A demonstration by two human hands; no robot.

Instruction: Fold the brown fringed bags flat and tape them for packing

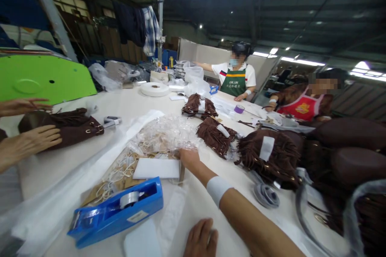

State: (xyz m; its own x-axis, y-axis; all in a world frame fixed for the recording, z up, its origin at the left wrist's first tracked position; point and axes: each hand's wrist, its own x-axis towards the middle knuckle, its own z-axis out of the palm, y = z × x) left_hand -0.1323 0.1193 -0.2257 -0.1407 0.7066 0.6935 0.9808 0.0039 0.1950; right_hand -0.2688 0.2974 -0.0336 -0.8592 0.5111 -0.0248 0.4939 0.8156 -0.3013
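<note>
My right hand (189,158), with a pale band on its wrist, reaches into a heap of clear plastic packets (169,130). Its fingertips are hidden there, so its grip does not show. Beside it lies a white foam rectangle (157,168) on brown paper tags with white strings (125,168). My left hand (201,239) rests on the table at the bottom edge, fingers apart and holding nothing. To its left stand a blue tape dispenser (141,211) with a clear roll and a second white foam piece (143,241).
Brown fringed bags (217,134) line the right side near a coiled grey strap (267,194). At left, a co-worker's hands (40,140) touch another brown bag (75,132). Two more people work across the table. A white roll (155,89) and purple tape (239,109) lie farther back.
</note>
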